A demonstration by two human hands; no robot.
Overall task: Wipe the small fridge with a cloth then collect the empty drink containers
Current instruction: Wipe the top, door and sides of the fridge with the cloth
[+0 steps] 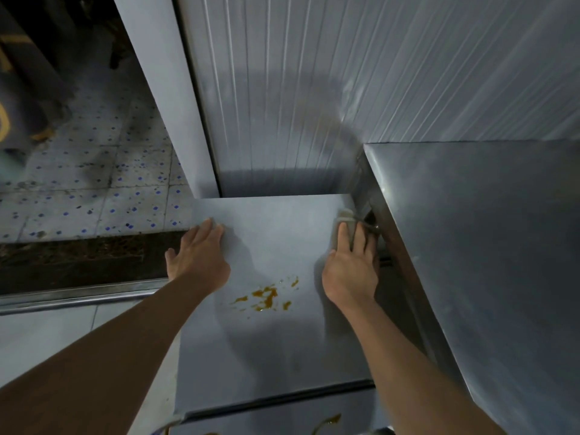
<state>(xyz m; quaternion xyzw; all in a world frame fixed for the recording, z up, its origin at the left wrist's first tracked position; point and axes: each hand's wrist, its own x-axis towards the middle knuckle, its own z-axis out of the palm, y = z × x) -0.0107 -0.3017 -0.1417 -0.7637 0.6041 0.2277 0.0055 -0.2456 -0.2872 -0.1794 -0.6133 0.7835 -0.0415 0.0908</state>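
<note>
Head view, looking steeply down at the flat grey top of a small fridge [276, 334], with both bare forearms reaching forward over it. The left hand [197, 255] lies palm down near the far left edge of the top, fingers held loosely together and extended, thumb out to the side, holding nothing. The right hand [351, 265] presses a pale cloth [345, 216] flat against the far right corner of the top; its fingers are stretched forward and slightly spread over the cloth, whose bunched end shows just beyond the fingertips. An orange-brown spill [266, 298] of small splashes sits on the top between the two wrists, nearer the right one, apart from the cloth. More orange streaks [326, 422] run down the fridge's front face at the bottom of the frame.

Tight against the fridge's right side stands a taller stainless steel cabinet [489, 246]; the right hand's outer fingers reach into the dark narrow gap between the two, and what lies in that gap cannot be made out. Behind the fridge rises a ribbed grey panel wall [314, 89], with a plain grey post [166, 89] at its left edge. To the left, lower down, is a dim tiled floor [94, 183] with blue dots and dark stains, edged by a metal rail [78, 296].
</note>
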